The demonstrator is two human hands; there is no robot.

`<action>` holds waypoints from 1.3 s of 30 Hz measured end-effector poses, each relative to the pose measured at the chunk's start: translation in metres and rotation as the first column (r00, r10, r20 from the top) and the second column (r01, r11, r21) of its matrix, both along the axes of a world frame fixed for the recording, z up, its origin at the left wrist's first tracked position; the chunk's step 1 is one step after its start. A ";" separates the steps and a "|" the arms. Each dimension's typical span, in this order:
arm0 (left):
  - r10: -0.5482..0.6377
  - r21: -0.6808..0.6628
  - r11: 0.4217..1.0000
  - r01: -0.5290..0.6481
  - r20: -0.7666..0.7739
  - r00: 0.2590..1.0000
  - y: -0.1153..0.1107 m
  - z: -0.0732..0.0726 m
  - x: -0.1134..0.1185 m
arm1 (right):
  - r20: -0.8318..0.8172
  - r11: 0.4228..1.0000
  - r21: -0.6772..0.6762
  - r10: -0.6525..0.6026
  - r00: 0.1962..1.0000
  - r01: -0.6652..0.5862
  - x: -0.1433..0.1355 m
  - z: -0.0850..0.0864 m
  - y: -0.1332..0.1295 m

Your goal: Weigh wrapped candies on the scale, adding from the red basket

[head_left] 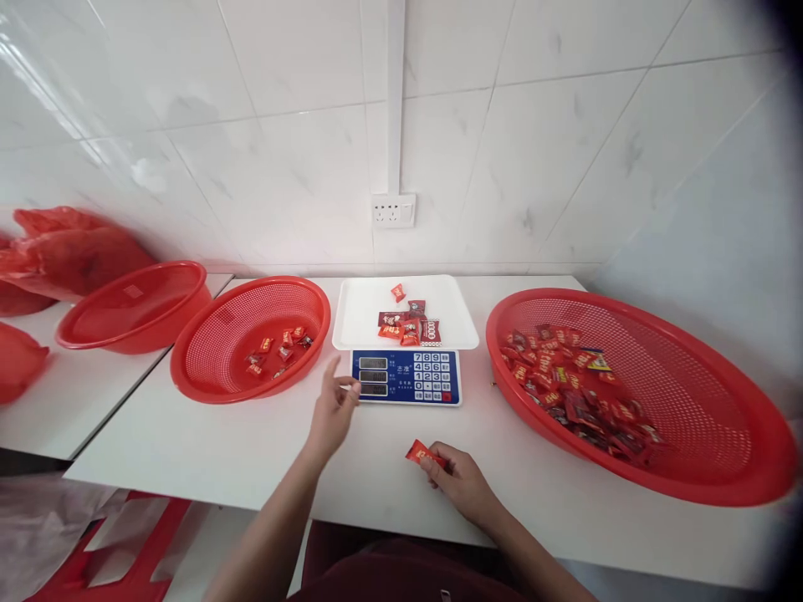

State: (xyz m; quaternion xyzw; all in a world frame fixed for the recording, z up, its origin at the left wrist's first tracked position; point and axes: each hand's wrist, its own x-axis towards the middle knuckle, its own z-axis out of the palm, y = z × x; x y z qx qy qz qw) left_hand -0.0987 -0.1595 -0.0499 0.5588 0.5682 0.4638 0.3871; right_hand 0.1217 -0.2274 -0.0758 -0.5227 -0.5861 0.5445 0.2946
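My right hand (461,481) pinches a small red wrapped candy (417,452) above the front of the table. My left hand (334,411) hovers by the left edge of the digital scale's blue panel (406,377), index finger raised and fingers apart, with nothing seen in it. The scale's white weighing tray (355,313) carries several red and dark red wrapped candies (409,328). To the right, a large red mesh basket (690,380) contains a heap of similar wrapped candies (577,385). A smaller red mesh basket (207,339) on the left contains several more.
Farther left, a red basin (135,309) and red plastic bags (75,251) rest on an adjoining table. A tiled wall with a power socket (393,211) stands behind the white table (244,451). A red stool (138,552) is at the lower left.
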 end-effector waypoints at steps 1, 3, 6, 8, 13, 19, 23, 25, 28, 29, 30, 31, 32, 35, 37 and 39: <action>0.050 0.011 0.999 -0.050 -0.007 0.999 0.006 0.004 -0.009 | 0.006 1.000 0.002 0.004 1.000 -0.004 0.000 -0.002 0.001; 0.129 0.013 0.992 -0.128 -0.021 0.991 0.015 0.013 -0.024 | 0.009 1.000 0.005 0.011 1.000 -0.011 0.000 -0.004 0.002; 0.191 -0.005 0.982 -0.191 -0.046 0.981 0.019 0.022 -0.037 | -0.004 1.000 0.007 0.017 1.000 -0.017 0.000 -0.006 0.002; 0.202 -0.020 0.979 -0.203 -0.064 0.977 0.019 0.022 -0.040 | -0.014 1.000 0.004 0.021 1.000 -0.021 0.001 -0.006 0.002; 0.229 -0.021 0.972 -0.233 -0.112 0.967 0.021 0.012 -0.046 | -0.009 1.000 0.003 0.028 1.000 -0.028 0.000 -0.005 0.003; 0.497 0.117 0.867 -0.485 -0.118 0.860 0.006 0.006 -0.077 | 0.047 0.998 0.004 0.056 0.997 -0.056 0.002 -0.012 0.004; 0.628 0.187 0.777 -0.601 -0.165 0.760 -0.027 0.001 -0.097 | 0.075 0.996 0.007 0.084 0.994 -0.085 0.003 -0.021 0.005; 0.689 0.227 0.724 -0.651 -0.206 0.695 -0.044 -0.002 -0.102 | 0.082 0.996 0.007 0.093 0.992 -0.093 0.003 -0.025 0.006; 0.782 0.272 0.623 -0.734 -0.227 0.580 -0.060 -0.005 -0.112 | 0.083 0.994 0.000 0.106 0.991 -0.107 0.003 -0.027 0.006; 0.803 0.274 0.596 -0.755 -0.222 0.553 -0.061 -0.005 -0.117 | 0.082 0.994 0.002 0.110 0.991 -0.110 0.003 -0.027 0.006; 0.820 0.274 0.572 -0.773 -0.215 0.531 -0.061 -0.005 -0.124 | 0.081 0.994 0.006 0.113 0.990 -0.114 0.003 -0.027 0.005; 0.833 0.272 0.553 -0.788 -0.203 0.514 -0.059 -0.005 -0.132 | 0.081 0.993 0.011 0.113 0.990 -0.114 0.003 -0.027 0.005; 0.845 0.272 0.534 -0.800 -0.186 0.501 -0.056 -0.004 -0.141 | 0.082 0.994 0.016 0.111 0.991 -0.112 0.003 -0.026 0.005; 0.878 0.279 0.479 -0.832 -0.157 0.453 -0.042 -0.001 -0.166 | 0.090 0.995 0.018 0.095 0.991 -0.097 0.002 -0.025 0.004; 0.893 0.280 0.449 -0.848 -0.162 0.420 -0.031 0.000 -0.175 | 0.098 0.996 0.033 0.079 0.992 -0.083 0.002 -0.026 0.005; 0.901 0.278 0.433 -0.858 -0.172 0.399 -0.022 0.001 -0.179 | 0.103 0.995 0.069 0.059 0.993 -0.066 0.001 -0.028 0.005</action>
